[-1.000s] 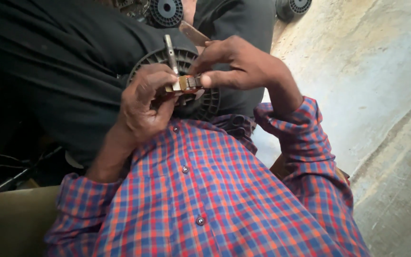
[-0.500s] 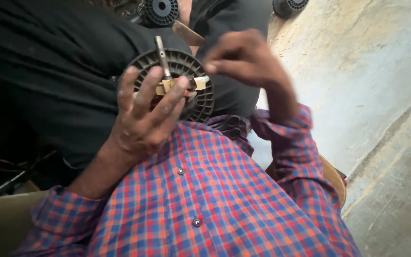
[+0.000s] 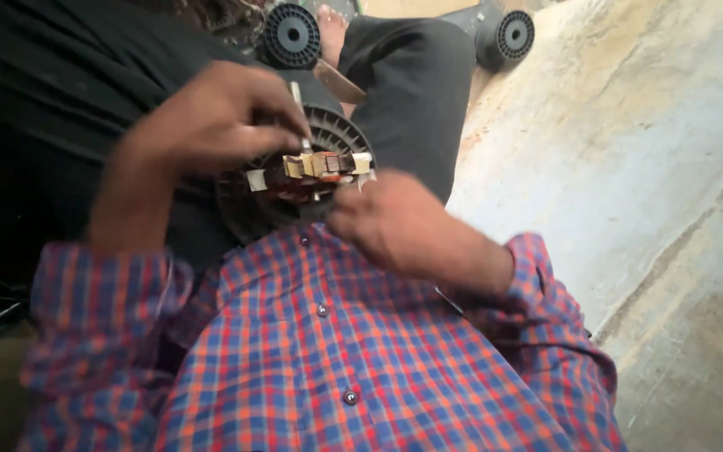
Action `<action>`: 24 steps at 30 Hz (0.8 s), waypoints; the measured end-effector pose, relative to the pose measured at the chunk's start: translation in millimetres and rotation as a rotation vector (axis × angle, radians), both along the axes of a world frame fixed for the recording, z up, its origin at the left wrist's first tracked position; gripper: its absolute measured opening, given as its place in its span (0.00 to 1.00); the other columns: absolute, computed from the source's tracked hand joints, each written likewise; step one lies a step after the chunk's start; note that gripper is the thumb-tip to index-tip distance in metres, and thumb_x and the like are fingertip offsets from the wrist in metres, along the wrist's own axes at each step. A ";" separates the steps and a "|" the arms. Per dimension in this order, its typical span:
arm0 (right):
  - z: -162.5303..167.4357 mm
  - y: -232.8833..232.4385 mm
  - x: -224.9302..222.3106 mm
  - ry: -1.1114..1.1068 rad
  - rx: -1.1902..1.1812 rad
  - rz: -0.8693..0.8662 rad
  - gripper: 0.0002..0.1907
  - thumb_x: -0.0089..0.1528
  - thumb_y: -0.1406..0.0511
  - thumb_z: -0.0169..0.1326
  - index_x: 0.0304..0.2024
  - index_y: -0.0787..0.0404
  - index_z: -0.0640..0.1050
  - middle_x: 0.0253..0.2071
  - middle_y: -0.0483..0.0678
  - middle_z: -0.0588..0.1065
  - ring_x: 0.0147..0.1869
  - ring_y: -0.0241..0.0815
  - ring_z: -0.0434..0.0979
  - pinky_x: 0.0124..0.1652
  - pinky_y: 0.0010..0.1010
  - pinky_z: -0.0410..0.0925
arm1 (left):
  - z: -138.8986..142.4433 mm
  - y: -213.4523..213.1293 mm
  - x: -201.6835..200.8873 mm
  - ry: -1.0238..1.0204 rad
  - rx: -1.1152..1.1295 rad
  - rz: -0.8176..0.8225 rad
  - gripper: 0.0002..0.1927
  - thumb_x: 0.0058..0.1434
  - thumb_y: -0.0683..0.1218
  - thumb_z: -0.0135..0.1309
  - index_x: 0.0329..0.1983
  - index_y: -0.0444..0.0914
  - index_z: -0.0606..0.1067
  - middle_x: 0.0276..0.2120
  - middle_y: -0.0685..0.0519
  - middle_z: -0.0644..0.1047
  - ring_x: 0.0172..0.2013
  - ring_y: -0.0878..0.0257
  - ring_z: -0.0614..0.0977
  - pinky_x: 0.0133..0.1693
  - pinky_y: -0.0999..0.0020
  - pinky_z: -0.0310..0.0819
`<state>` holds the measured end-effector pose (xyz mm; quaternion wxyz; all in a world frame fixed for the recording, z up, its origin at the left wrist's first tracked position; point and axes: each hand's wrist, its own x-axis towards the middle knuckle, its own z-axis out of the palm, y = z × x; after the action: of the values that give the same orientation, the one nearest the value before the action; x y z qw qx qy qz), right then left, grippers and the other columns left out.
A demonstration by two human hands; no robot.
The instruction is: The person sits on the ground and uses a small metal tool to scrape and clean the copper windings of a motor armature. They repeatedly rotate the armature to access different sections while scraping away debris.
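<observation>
Black ribbed plastic, round and finned like a fan disc (image 3: 328, 138), held against the lap over dark trousers (image 3: 412, 75); at its middle a small motor core (image 3: 315, 167) of copper-brown winding, pale tape tabs and brassy fittings, with a thin metal shaft (image 3: 296, 96) poking up from it. Left hand (image 3: 211, 125) curled over the top of the disc, fingertips bunched and pinching at the base of the shaft; motion-blurred, so exact contact hard to make out. Right hand (image 3: 395, 222) below the core, fingers folded loosely together, thumb side pressing near the tape tab; whether gripping or only steadying, cannot tell.

Likely trouble: fine winding wire nicked or pulled loose by a hard pinch; thin fins cracked if squeezed against the knee; whole assembly slipping off the lap onto the rough concrete floor (image 3: 629, 167), given no bench beneath; tape tabs peeling under a rubbing thumb.

Checked cotton shirt (image 3: 336, 351) in red, blue and orange, soft and creased, small dark buttons; two more ribbed black discs (image 3: 292, 35) lying on the ground beyond the knees; concrete pale, stained, grainy.
</observation>
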<state>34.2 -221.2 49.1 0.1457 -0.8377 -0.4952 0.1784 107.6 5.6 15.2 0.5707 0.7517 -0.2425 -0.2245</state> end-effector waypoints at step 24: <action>18.5 -8.8 -25.8 0.154 0.261 -0.351 0.11 0.58 0.70 0.58 0.44 0.57 0.79 0.35 0.50 0.75 0.36 0.48 0.76 0.36 0.38 0.69 | -6.4 2.8 -39.7 -0.228 -0.138 0.108 0.07 0.63 0.46 0.62 0.42 0.40 0.83 0.51 0.48 0.78 0.50 0.56 0.82 0.53 0.59 0.77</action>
<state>8.4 -230.0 67.5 0.3190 -0.8689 -0.3483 0.1482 67.8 8.4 8.7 0.6010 0.7434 -0.2796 -0.0893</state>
